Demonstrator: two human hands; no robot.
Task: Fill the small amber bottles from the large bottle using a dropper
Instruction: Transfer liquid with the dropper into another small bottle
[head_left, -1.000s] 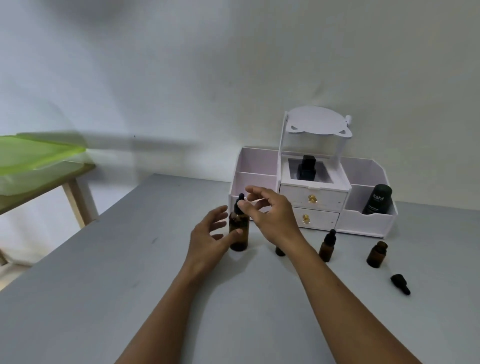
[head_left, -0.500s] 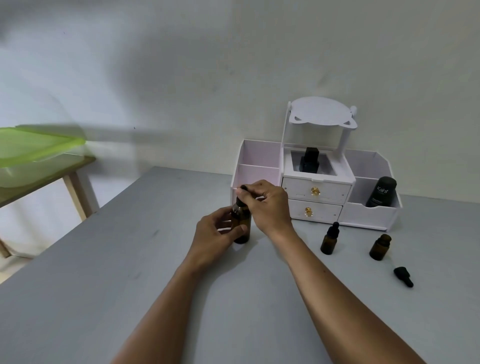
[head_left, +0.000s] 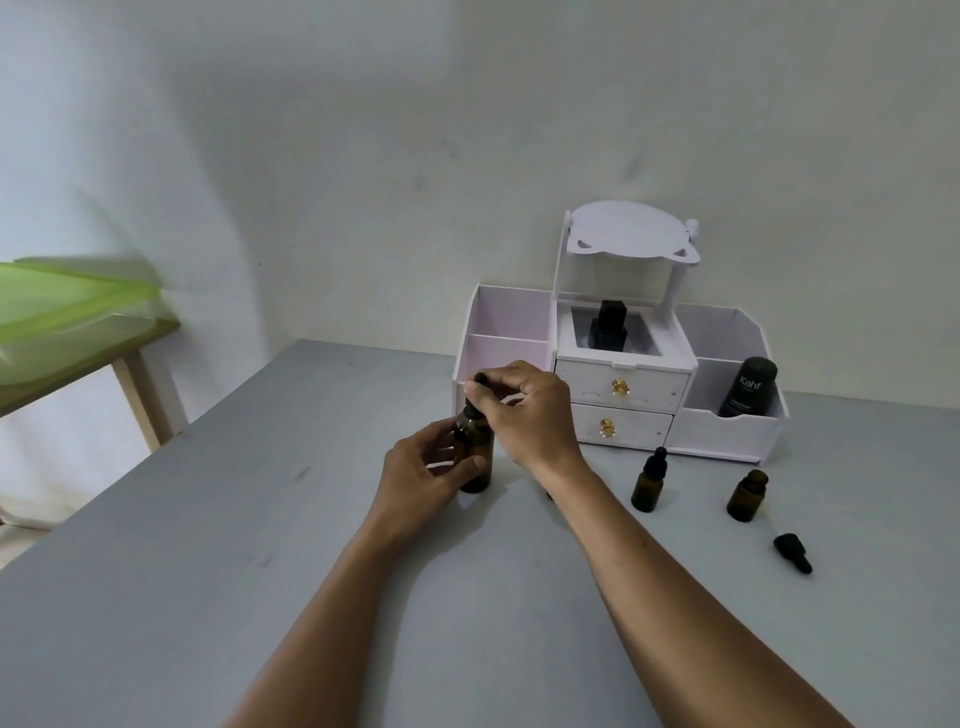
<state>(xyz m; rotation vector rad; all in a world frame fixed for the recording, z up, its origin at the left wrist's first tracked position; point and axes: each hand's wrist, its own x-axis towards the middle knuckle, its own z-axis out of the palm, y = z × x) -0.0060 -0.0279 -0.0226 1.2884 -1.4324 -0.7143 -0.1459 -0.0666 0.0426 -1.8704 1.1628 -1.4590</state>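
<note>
The large amber bottle (head_left: 475, 457) stands upright on the grey table (head_left: 208, 545) in front of the white organizer. My left hand (head_left: 423, 480) wraps around its body. My right hand (head_left: 524, 410) pinches the black dropper cap (head_left: 479, 383) on top of the bottle. To the right stand two small amber bottles: one (head_left: 648, 483) with a black dropper cap on, one (head_left: 748, 496) uncapped. A loose black dropper cap (head_left: 792, 553) lies on the table farther right. Part of another dark object shows just under my right wrist.
A white desk organizer (head_left: 727, 431) with two drawers stands against the wall; it holds a black bottle (head_left: 609, 327) in its middle tray and a dark "Kahf" bottle (head_left: 748, 387) on the right. A wooden side table (head_left: 140, 395) with a green-lidded container (head_left: 62, 312) stands at left.
My left hand has closed around the large bottle. My right hand has come down onto the dropper cap and now pinches it. The camera view has shifted slightly.
</note>
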